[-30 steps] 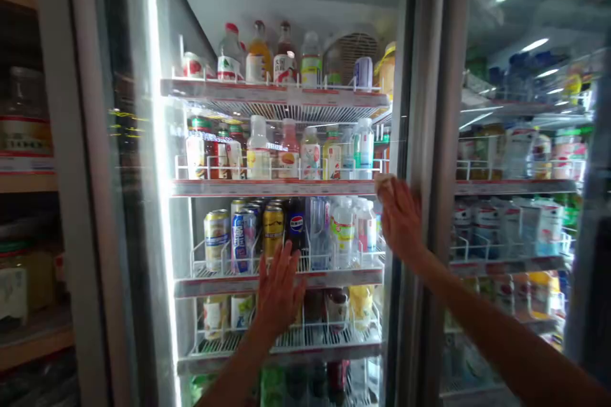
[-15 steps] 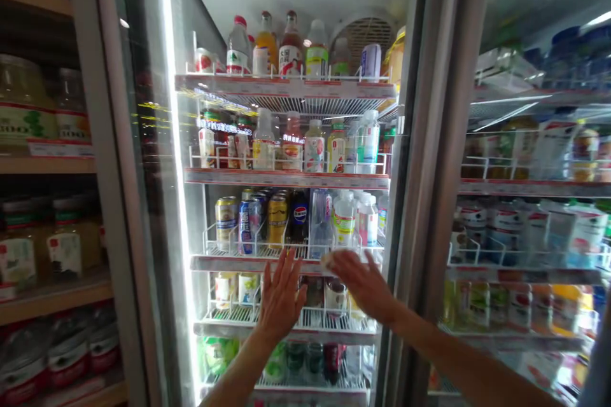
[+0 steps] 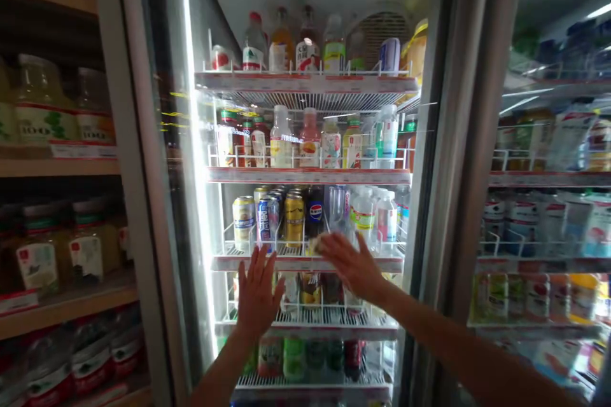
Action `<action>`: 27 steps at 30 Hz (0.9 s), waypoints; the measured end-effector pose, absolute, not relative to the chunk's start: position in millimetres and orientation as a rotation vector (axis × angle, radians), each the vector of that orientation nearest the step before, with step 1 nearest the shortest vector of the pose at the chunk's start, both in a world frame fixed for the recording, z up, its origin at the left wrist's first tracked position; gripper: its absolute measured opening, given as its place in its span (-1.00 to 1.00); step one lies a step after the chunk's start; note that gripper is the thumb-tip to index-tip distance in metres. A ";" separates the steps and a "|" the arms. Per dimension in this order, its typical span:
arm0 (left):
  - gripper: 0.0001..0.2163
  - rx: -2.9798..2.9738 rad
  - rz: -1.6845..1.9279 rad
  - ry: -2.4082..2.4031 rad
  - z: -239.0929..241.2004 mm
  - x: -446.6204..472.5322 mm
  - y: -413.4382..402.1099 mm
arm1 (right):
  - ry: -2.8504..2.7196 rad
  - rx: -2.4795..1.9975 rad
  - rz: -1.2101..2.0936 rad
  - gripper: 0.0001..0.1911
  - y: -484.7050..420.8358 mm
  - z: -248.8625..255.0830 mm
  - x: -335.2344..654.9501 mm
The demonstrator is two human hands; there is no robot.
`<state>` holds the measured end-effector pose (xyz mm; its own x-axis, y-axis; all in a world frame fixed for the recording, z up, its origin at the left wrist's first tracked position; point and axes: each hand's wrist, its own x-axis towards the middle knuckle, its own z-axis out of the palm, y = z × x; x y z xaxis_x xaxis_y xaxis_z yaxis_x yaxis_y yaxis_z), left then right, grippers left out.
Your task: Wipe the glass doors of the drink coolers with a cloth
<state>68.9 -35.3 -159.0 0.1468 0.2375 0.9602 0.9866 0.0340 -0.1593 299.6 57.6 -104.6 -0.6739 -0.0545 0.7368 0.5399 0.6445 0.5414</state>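
My left hand (image 3: pixel 260 296) is raised before the glass-fronted drinks fridge, fingers apart and palm toward the glass. It appears to lie against the glass, in front of the lower shelves. My right hand (image 3: pixel 353 267) is farther right, slightly blurred, its fingers pointing left. Under its fingertips is a small pale wad (image 3: pixel 317 243), like a cloth, pressed toward the glass; most of it is hidden. Behind the hands, a shelf holds a blue-and-white can (image 3: pixel 268 222), a gold can (image 3: pixel 294 219), a dark Pepsi bottle (image 3: pixel 314 213) and clear bottles (image 3: pixel 363 213).
A metal door frame (image 3: pixel 461 203) stands right of the hands, with another drinks fridge beyond it. A bright light strip (image 3: pixel 198 159) runs down the left side. At far left are wooden shelves (image 3: pixel 62 167) with juice bottles. Reflections show on the glass.
The view has turned slightly left. My left hand has shifted left across the fridge front. My right hand has moved left and a little up, carrying the pale wad.
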 end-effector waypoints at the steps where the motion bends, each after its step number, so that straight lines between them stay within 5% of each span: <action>1: -0.44 -1.399 -0.948 -1.286 -157.3 62.4 -37.1 | -2.009 -0.503 -0.950 -0.43 55.2 -97.7 291.5; 8: -0.42 -1.425 -0.974 -1.246 -150.5 24.6 -44.1 | -2.139 -0.308 -1.036 -0.47 36.2 -116.2 243.3; 13: -0.40 -1.402 -1.014 -1.230 -147.6 -0.6 -43.2 | -1.758 -0.696 -0.810 -0.41 33.8 -89.6 216.3; 19: -0.38 -1.378 -1.054 -1.211 -144.5 -24.2 -47.3 | -2.133 -0.377 -1.001 -0.39 18.8 -106.3 186.6; 24: -0.37 -1.361 -1.085 -1.235 -144.5 -44.0 -51.5 | -1.830 -0.703 -0.859 -0.37 20.7 -83.6 169.0; 27: -0.37 -1.392 -1.072 -1.215 -146.0 -49.2 -52.0 | -2.038 -0.454 -1.004 -0.43 13.9 -89.6 158.2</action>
